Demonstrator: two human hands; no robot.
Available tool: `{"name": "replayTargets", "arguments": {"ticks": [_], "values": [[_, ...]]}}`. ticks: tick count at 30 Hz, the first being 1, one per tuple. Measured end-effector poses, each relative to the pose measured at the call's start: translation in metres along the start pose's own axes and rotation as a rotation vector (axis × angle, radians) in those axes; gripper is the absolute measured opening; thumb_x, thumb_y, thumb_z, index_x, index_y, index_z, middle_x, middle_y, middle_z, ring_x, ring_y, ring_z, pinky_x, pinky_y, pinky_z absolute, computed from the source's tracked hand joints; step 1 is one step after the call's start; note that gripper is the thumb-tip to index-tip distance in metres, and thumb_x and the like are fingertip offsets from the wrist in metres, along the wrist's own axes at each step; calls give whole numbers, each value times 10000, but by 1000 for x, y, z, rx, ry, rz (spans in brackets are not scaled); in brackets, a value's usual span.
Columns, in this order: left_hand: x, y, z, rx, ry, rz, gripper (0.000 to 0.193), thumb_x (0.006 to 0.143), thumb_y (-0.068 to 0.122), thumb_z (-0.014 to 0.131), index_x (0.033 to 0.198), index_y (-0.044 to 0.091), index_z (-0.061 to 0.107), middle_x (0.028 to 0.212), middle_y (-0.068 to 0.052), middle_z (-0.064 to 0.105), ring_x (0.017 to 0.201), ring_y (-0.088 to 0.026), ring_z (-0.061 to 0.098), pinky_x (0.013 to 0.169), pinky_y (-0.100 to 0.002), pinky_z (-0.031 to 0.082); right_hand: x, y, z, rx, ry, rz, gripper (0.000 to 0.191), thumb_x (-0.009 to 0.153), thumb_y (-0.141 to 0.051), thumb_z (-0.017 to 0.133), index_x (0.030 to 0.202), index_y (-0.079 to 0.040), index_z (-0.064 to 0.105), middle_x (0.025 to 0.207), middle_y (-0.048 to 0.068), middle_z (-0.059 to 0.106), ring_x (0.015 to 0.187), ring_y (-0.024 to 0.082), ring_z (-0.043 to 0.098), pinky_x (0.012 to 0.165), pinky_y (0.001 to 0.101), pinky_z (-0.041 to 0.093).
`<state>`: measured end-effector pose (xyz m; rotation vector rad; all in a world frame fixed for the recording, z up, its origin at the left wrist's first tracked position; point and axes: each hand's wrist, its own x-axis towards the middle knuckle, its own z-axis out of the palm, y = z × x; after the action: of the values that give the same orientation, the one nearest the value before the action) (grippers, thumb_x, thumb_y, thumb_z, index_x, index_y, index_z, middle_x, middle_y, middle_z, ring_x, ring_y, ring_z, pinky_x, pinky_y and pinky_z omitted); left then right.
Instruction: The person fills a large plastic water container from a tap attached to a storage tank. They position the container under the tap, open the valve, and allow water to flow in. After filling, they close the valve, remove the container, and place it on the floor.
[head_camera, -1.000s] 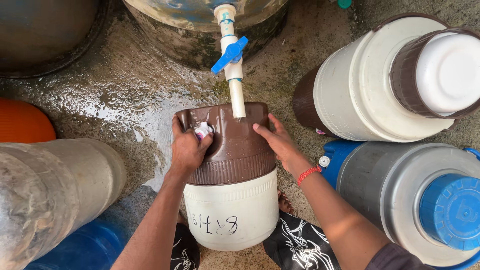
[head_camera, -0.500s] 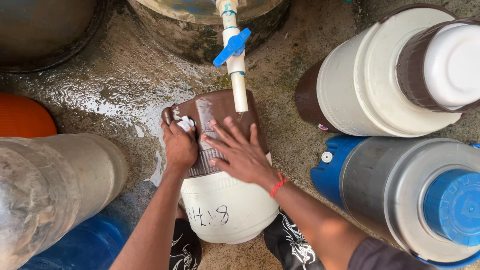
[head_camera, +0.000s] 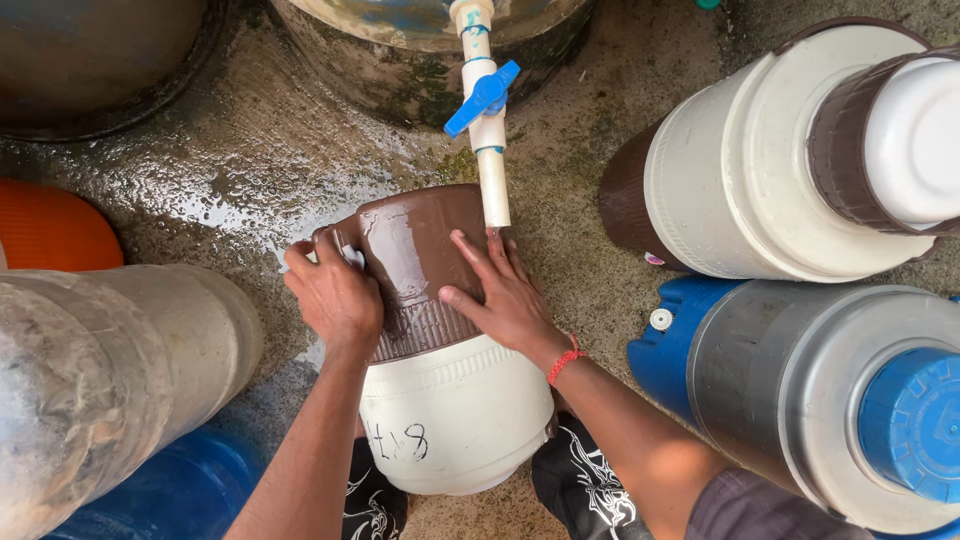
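Under the white pipe (head_camera: 494, 185), both hands press on a tilted water jug (head_camera: 440, 380) with a white body and a brown base. Left hand (head_camera: 335, 295) is curled over the brown base's left edge, fingers wrapped near a small white spout; right hand (head_camera: 505, 295) lies open and flat against the brown base, fingers spread, a red wristband (head_camera: 563, 362) at the wrist. Jug rests on wet concrete ground (head_camera: 250, 170), leaning toward the pipe, whose end touches or nearly touches the brown base. Blue valve handle (head_camera: 482, 97) sits higher on the pipe, which comes from a large dark tank (head_camera: 400, 60). Close at right lie a white and brown jug (head_camera: 800, 160) and a grey jug with blue cap (head_camera: 850, 400). Crowding the left are a clear bottle (head_camera: 100, 380) and an orange container (head_camera: 50, 225).
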<state>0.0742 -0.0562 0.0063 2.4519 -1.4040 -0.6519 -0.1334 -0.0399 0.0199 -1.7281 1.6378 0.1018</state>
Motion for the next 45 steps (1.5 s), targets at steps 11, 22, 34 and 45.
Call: {"name": "replayTargets", "arguments": {"ticks": [11, 22, 34, 45], "values": [[-4, 37, 23, -6, -145, -113, 1006, 803, 783, 677, 1286, -88, 536, 1234, -309, 559, 1167, -475, 564, 991, -559, 458, 12, 30, 12, 943, -56, 526, 1031, 869, -740, 444, 1643, -177, 62, 1706, 79, 210, 1535, 265, 292, 1199, 437, 324], [17, -50, 38, -100, 52, -71, 946, 1035, 653, 450, 1631, -53, 246, 1428, -318, 486, 1302, -489, 478, 1099, -577, 365, -24, -40, 24, 36, 178, -343, 778, 978, -544, 559, 1637, -238, 282, 1695, 200, 222, 1571, 410, 197, 1249, 571, 168], [-26, 27, 34, 72, 95, -4, 1173, 876, 824, 531, 1564, -86, 261, 1267, -270, 528, 1161, -420, 505, 1056, -541, 334, 38, 23, 59, 369, 377, -133, 682, 1071, -475, 393, 1666, -197, 210, 1729, 192, 138, 1553, 503, 98, 1259, 517, 128], [-20, 13, 30, 129, 194, 47, 1114, 938, 810, 485, 1545, -105, 303, 1227, -269, 540, 1105, -423, 521, 1003, -551, 368, 80, 2, 66, 415, 454, 364, 837, 1035, -665, 330, 1542, -1, 381, 1469, 336, 513, 1366, 507, 487, 1134, 550, 390]]}}
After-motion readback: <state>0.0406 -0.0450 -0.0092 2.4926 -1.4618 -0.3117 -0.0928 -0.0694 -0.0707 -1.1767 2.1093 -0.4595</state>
